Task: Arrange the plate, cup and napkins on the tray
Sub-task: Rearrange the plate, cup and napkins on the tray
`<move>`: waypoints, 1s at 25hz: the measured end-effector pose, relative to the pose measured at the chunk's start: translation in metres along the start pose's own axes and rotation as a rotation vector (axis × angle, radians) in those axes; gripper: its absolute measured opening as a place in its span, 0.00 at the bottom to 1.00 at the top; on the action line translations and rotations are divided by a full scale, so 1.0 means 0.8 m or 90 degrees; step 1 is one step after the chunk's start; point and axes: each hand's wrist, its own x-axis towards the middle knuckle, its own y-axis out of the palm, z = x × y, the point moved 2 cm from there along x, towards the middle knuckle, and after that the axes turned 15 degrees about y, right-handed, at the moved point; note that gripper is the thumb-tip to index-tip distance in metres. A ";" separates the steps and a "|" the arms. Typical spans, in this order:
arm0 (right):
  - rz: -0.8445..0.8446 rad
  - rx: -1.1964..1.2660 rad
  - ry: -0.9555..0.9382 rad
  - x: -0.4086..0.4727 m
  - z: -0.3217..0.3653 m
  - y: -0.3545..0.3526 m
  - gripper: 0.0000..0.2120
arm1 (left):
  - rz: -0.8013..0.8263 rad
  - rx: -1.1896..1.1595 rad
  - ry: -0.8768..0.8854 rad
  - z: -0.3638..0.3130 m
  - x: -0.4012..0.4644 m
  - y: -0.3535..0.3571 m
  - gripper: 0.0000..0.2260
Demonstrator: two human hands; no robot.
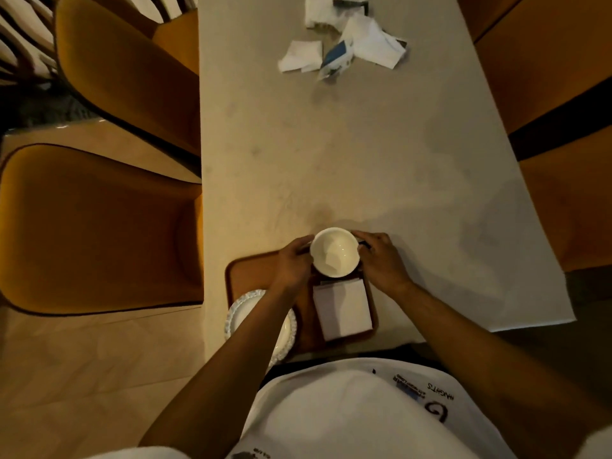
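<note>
A white cup (334, 251) is at the far end of the brown tray (246, 271), held between both hands. My left hand (293, 261) grips its left side and my right hand (381, 260) grips its right side, by the handle. A stack of white napkins (342, 308) lies flat on the tray's right half, just below the cup. A white plate with a scalloped rim (240, 313) sits on the tray's left near corner, partly hidden by my left forearm. Whether the cup rests on the tray or hangs just above it I cannot tell.
The tray lies at the near edge of a long beige table (347, 154). Crumpled white napkins and blue-white wrappers (344, 44) are scattered at the far end. Orange chairs (99, 226) line the left side and orange seating (563, 94) the right.
</note>
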 end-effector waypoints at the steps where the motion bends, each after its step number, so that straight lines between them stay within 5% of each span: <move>1: 0.007 -0.004 -0.003 0.001 0.000 0.000 0.19 | -0.004 0.008 0.005 0.002 0.001 -0.001 0.17; 25: 0.147 -0.009 -0.056 -0.017 0.043 0.048 0.19 | -0.034 0.115 0.043 0.008 -0.010 -0.078 0.19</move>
